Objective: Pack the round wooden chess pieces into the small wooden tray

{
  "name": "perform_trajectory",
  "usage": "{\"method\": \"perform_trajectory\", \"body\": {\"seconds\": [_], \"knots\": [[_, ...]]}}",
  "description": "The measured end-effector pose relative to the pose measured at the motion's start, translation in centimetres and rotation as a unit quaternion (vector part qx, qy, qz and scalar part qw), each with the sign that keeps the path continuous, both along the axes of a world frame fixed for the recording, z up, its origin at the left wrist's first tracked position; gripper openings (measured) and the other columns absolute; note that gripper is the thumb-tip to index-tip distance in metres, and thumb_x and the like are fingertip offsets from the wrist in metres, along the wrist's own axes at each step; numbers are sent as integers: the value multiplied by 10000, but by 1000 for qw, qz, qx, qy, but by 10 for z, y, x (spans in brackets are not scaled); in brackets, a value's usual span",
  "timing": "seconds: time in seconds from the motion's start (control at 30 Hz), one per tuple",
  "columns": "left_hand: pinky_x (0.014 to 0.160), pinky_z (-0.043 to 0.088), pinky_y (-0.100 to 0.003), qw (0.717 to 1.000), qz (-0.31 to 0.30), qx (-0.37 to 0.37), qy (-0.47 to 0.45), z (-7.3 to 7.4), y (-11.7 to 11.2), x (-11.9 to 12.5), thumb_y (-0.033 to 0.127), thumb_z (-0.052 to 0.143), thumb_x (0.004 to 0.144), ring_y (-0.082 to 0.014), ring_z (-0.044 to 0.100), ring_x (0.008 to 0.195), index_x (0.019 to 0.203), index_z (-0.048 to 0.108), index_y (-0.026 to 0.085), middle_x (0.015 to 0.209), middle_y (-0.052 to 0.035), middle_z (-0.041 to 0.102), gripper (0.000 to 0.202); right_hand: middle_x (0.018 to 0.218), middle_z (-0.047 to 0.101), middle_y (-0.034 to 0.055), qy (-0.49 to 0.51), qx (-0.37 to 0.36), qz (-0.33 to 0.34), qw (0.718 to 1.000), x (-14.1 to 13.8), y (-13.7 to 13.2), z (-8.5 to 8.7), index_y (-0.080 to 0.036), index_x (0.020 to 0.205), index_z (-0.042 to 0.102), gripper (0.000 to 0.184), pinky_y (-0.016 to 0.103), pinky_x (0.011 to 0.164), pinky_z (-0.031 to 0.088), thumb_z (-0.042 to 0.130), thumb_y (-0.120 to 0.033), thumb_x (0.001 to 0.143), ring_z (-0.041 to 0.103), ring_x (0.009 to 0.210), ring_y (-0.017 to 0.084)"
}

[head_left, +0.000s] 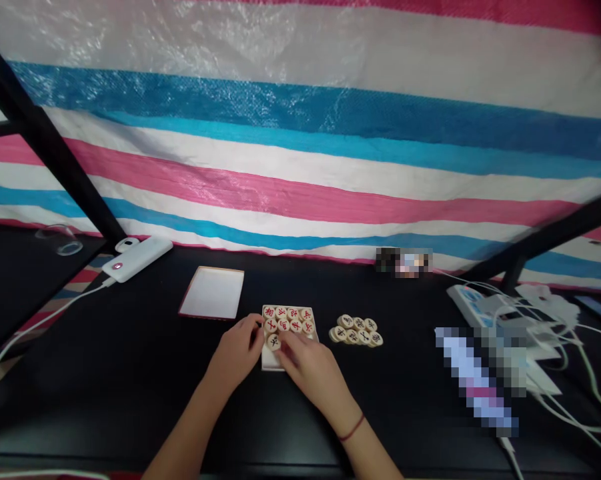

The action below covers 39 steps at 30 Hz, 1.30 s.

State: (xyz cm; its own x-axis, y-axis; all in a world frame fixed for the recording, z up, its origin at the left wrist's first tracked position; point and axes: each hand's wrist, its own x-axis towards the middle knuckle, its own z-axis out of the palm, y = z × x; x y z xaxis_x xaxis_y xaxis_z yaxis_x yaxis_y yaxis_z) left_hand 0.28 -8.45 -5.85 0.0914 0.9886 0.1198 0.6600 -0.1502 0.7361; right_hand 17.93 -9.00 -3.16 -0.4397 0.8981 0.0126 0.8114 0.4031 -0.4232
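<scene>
**Left hand** (pixel 237 353): lower centre of the frame, at the left side of the white tray, fingers curled inward and reaching the pieces at its left edge. Partly closed; whether it grips a piece cannot be told.

**Right hand** (pixel 313 373): beside the left hand, fingers bent down over the lower part of the tray and covering part of it. Partly closed; fingertips hidden, so any grip cannot be told. A thin dark red cord bracelet (pixel 351 428) circles the wrist.

**Red-marked xiangqi pieces** (pixel 287 320): round wooden discs with red characters, packed in rows in the white tray (pixel 267 360), at centre of the frame, directly between the hands.

**Dark-marked xiangqi pieces** (pixel 355 330): a loose, touching cluster lying directly on the black surface (pixel 130 400), just right of the tray.

**Red-edged white box lid** (pixel 211 292): lying flat, left of the tray.

**White power bank** (pixel 137 259): upper left of the surface, with a white cable (pixel 45 327) running toward the lower left.

**Clear drinking glass** (pixel 60 240): on its side at far left.

**White power strip** (pixel 467 300): right side, tangled with white chargers and cords.

**Pixelated objects** (pixel 475 380): right side, too blurred to identify.

**Striped tarpaulin** (pixel 300 153): pink, blue and white, behind the surface.
</scene>
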Motion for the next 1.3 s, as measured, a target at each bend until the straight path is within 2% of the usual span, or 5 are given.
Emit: {"method": "perform_trajectory", "body": {"seconds": [0.33,0.5,0.7,0.93,1.3], "knots": [[757,528,-333,999,4,50,-11,-2,-1,2,242,415,913,-177,635,801,931,582,201,930,-50,612,172,897,691,23,76,-28,-12,997,-7,3,-6,-225,965,609,115,244,676,425,564,-190,866,639,786,179],[1035,427,-489,990,-55,130,26,-2,-6,4,304,638,807,-305,469,1250,1190,562,220,1315,-124,482,399,916,698,31,174,13,-51,983,29,14,4,-217,985,631,162,246,687,456,500,-260,901,636,747,159],[1115,326,-550,982,-143,93,78,-11,-11,15,253,783,664,-380,176,1430,1406,386,271,1547,-105,213,841,1049,673,87,-7,42,-202,979,94,50,12,-174,1026,639,221,269,732,442,530,-271,860,652,902,211],[1122,296,-564,980,-116,121,104,-22,-2,24,242,759,678,-391,174,1429,1432,345,245,1521,-133,252,860,894,719,81,-168,-70,-178,967,92,80,11,-184,972,679,214,255,637,384,589,-323,837,674,848,222],[1122,279,-573,983,-131,111,58,-19,8,24,297,751,713,-384,170,1429,1442,316,258,1524,-144,219,850,886,716,137,-172,-67,-146,972,93,96,13,-141,879,702,160,279,649,412,685,-193,728,677,846,265]]}}
